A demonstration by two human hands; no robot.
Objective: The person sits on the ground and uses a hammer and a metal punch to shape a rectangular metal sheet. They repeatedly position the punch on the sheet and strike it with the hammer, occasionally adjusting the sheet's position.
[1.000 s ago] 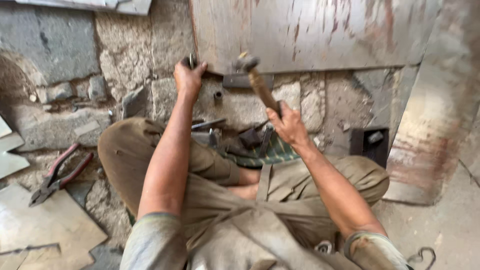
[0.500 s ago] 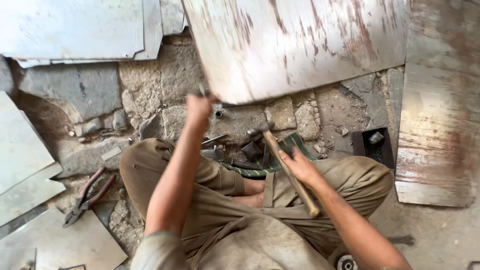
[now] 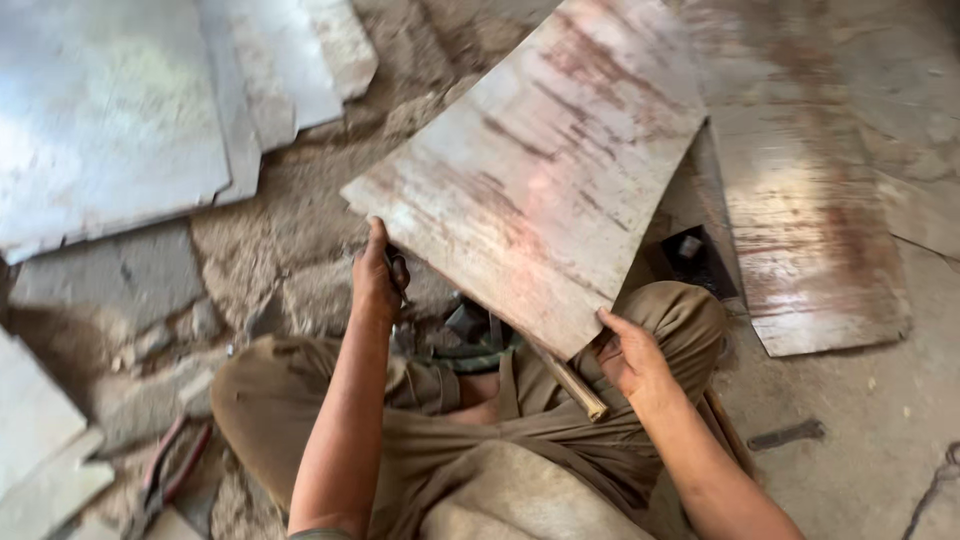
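Observation:
I sit cross-legged on a rough stone floor. A large rust-streaked metal sheet (image 3: pixel 540 170) is tilted up in front of my knees. My left hand (image 3: pixel 376 278) grips its near left corner; a small dark tool seems pinched in the same hand. My right hand (image 3: pixel 632 357) holds the sheet's lower right edge, thumb on the rim. A wooden hammer handle (image 3: pixel 575 388) pokes out from under the sheet, over my lap and beside my right hand.
Grey metal sheets (image 3: pixel 110 120) are stacked at the top left, and more lie at the left edge (image 3: pixel 40 440). Another rusty sheet (image 3: pixel 800 200) lies to the right. Red-handled snips (image 3: pixel 165 475) lie by my left knee. A small dark block (image 3: pixel 688 248) and a dark metal strip (image 3: pixel 788 435) sit on the right.
My right hand brought the hammer down from its raised position, let it go and took the sheet's edge. The sheet has swung up and turned toward me.

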